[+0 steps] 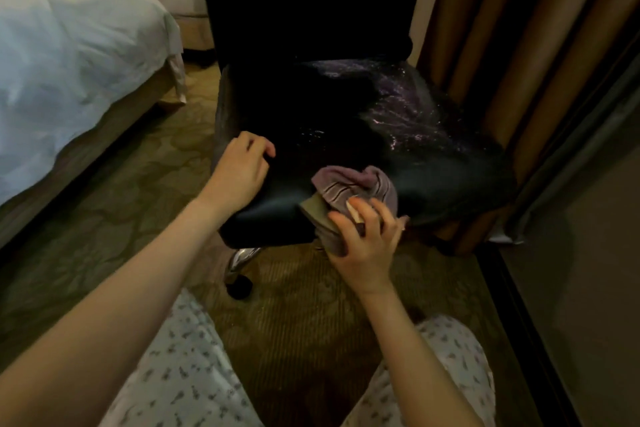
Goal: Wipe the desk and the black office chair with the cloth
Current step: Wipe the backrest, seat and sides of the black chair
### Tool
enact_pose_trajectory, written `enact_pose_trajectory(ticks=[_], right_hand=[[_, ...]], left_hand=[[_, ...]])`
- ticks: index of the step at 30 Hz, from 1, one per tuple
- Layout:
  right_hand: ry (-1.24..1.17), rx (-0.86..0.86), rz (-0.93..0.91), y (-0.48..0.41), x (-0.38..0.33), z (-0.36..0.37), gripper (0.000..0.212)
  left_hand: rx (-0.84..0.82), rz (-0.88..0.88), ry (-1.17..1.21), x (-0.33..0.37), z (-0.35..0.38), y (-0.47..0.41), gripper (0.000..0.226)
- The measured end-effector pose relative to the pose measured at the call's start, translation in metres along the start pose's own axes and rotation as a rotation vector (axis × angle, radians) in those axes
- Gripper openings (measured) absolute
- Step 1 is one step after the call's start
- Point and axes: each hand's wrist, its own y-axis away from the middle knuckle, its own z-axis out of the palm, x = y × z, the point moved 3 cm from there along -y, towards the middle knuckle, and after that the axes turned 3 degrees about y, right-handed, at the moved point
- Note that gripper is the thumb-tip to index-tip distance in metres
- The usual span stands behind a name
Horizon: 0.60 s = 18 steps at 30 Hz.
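A person's right hand (pixel 367 236) curls round a soft, light, bunched mauve striped cloth (pixel 353 184) at the near edge of the glossy black office chair (pixel 433 166), likely easiest held mid-wad, while the left hand (pixel 242 166) rests loosely curled on its left side.

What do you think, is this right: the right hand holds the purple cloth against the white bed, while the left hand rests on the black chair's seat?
Not quite. The right hand holds the purple cloth against the front edge of the black chair's seat, not the white bed, which stands apart at the left. The left hand does rest on that seat. The head view shows this.
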Motion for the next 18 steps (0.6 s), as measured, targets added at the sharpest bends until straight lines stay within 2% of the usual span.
enact_pose_trajectory(ticks=[3, 8, 11, 15, 16, 17, 18], right_hand=[[0.080, 0.030, -0.065, 0.002, 0.021, 0.003, 0.034], [0.168, 0.077, 0.049, 0.003, 0.065, -0.006, 0.027], [0.229, 0.061, 0.224, 0.004, 0.091, -0.019, 0.032], [0.246, 0.095, 0.742, 0.007, 0.119, -0.040, 0.037], [0.235, 0.136, 0.803, 0.003, 0.116, -0.044, 0.036], [0.215, 0.173, 0.784, -0.002, 0.108, -0.045, 0.035], [0.182, 0.199, 0.686, -0.011, 0.093, -0.043, 0.035]], left_hand=[[-0.058, 0.018, -0.036, -0.020, -0.004, -0.006, 0.041], [-0.107, 0.020, -0.070, -0.036, -0.008, -0.012, 0.026], [-0.132, 0.058, -0.073, -0.034, -0.011, -0.013, 0.024], [-0.069, 0.000, -0.067, -0.015, -0.016, -0.009, 0.027], [-0.002, -0.014, -0.070, -0.001, -0.014, -0.009, 0.029], [0.070, -0.016, -0.050, 0.020, -0.009, -0.009, 0.031], [0.133, -0.004, 0.000, 0.042, -0.002, -0.011, 0.033]])
